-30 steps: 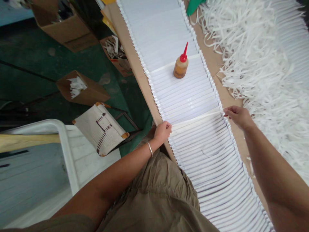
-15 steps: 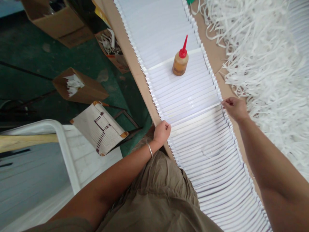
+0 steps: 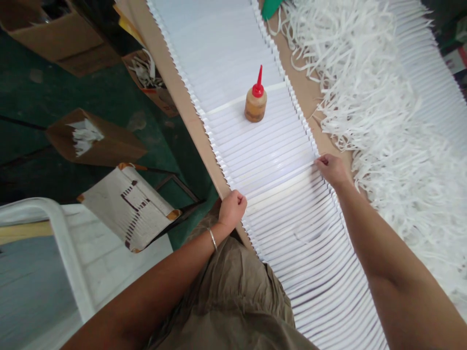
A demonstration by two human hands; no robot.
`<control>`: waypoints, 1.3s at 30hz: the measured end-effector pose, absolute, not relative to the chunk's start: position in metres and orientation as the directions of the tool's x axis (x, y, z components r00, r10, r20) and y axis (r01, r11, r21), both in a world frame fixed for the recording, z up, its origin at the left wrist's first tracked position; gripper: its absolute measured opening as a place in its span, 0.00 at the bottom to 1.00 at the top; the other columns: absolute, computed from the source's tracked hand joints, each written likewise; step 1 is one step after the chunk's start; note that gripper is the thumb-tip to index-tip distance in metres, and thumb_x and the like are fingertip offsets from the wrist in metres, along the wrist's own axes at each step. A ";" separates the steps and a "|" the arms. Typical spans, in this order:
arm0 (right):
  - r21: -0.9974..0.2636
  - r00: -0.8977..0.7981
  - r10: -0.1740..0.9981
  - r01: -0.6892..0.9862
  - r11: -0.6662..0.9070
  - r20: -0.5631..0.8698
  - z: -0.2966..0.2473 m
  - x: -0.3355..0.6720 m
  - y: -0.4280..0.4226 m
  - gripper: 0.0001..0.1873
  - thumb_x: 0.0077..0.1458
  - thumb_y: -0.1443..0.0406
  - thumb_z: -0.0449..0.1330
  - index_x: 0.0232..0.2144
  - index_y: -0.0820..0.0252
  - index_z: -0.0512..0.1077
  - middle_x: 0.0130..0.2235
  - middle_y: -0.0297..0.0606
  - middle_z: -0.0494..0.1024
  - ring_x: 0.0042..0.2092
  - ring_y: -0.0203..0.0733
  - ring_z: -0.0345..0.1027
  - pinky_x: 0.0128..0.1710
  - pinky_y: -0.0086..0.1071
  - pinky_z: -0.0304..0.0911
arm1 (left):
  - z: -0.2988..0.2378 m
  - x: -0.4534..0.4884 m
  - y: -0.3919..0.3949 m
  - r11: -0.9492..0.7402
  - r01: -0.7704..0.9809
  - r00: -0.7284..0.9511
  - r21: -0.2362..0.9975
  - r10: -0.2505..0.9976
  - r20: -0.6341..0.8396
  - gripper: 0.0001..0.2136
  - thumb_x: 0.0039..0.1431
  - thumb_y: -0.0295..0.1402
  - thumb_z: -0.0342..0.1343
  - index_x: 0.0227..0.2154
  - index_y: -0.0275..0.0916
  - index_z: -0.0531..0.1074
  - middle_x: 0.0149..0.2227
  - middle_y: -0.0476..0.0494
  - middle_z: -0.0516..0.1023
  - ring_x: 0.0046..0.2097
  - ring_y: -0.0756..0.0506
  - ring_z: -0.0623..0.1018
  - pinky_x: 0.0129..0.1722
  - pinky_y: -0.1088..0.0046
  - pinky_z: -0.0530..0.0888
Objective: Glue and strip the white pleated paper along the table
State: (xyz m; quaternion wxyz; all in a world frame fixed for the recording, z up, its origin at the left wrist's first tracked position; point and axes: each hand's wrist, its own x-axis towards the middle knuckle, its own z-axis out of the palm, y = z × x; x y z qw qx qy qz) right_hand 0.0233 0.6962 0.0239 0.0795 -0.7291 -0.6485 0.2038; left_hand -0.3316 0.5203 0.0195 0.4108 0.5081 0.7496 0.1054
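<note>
A long row of overlapping white strips (image 3: 255, 146), with notched edges down both sides, runs along the table in front of me. My left hand (image 3: 232, 210) is closed in a pinch at the left end of one white strip (image 3: 279, 182). At that strip's right end, the thumb and fingers of my right hand (image 3: 332, 170) are pinched together. My fingertips hide both ends of the strip. Farther up the row, a small bottle (image 3: 255, 104) of amber liquid with a red pointed nozzle stands upright on the strips.
A tangled heap of thin white ribbons (image 3: 365, 87) covers the table's right side. Left of the brown table edge (image 3: 193, 131) are a stool with a worn white seat (image 3: 124, 209), an open carton (image 3: 109, 141) with white scraps, and a white-framed bin (image 3: 65, 248).
The whole view has shifted slightly, so the table and bottle appear farther left and lower. Both hands keep their pinch at the same places on the row.
</note>
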 end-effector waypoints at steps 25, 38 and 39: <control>-0.389 -0.244 0.884 0.918 0.077 -0.399 0.079 0.001 0.473 0.23 0.66 0.47 0.53 0.28 0.56 0.71 0.29 0.37 0.75 0.30 0.39 0.67 0.33 0.33 0.58 | 0.040 -0.344 0.489 0.288 0.680 0.056 0.674 0.897 -0.439 0.08 0.68 0.36 0.51 0.32 0.41 0.67 0.29 0.47 0.76 0.32 0.46 0.75 0.34 0.72 0.66; -0.564 -0.436 0.854 0.796 0.219 -0.283 0.107 -0.072 0.445 0.07 0.65 0.63 0.55 0.37 0.57 0.72 0.35 0.39 0.81 0.40 0.44 0.74 0.50 0.40 0.63 | 0.095 -0.274 0.474 -0.144 0.454 0.636 0.879 0.744 -0.206 0.13 0.64 0.29 0.50 0.47 0.41 0.75 0.50 0.42 0.79 0.51 0.42 0.78 0.52 0.67 0.74; -0.602 -0.437 0.846 0.777 0.184 -0.305 0.110 -0.073 0.450 0.07 0.65 0.62 0.55 0.37 0.57 0.72 0.35 0.38 0.81 0.40 0.44 0.74 0.48 0.39 0.64 | 0.095 -0.278 0.476 -0.107 0.488 0.615 0.866 0.746 -0.254 0.11 0.64 0.30 0.50 0.43 0.41 0.77 0.46 0.42 0.81 0.47 0.43 0.79 0.50 0.68 0.74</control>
